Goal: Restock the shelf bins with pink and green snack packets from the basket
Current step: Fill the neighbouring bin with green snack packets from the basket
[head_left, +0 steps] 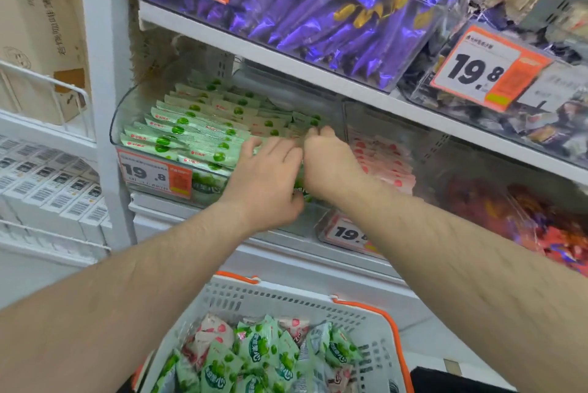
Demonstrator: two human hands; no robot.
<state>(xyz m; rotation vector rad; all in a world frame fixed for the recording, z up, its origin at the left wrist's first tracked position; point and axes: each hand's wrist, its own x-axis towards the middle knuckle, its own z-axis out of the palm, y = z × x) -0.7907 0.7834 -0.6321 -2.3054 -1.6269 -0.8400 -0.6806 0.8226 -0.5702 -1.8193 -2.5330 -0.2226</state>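
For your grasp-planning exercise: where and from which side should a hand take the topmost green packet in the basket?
Pinch the green packet by its upper crimped edge, coming straight down from above. It stands tilted in the heap, and the white basket walls and neighbouring pink packets probably block a sideways approach.

Above, on the upper shelf, a clear bin of purple packets (318, 20) with gold ends, beside it orange price tags (486, 69) reading 19.8, at far left a cardboard box (38, 29) behind a white wire rail, and below it rows of white barcoded boxes (54, 182).
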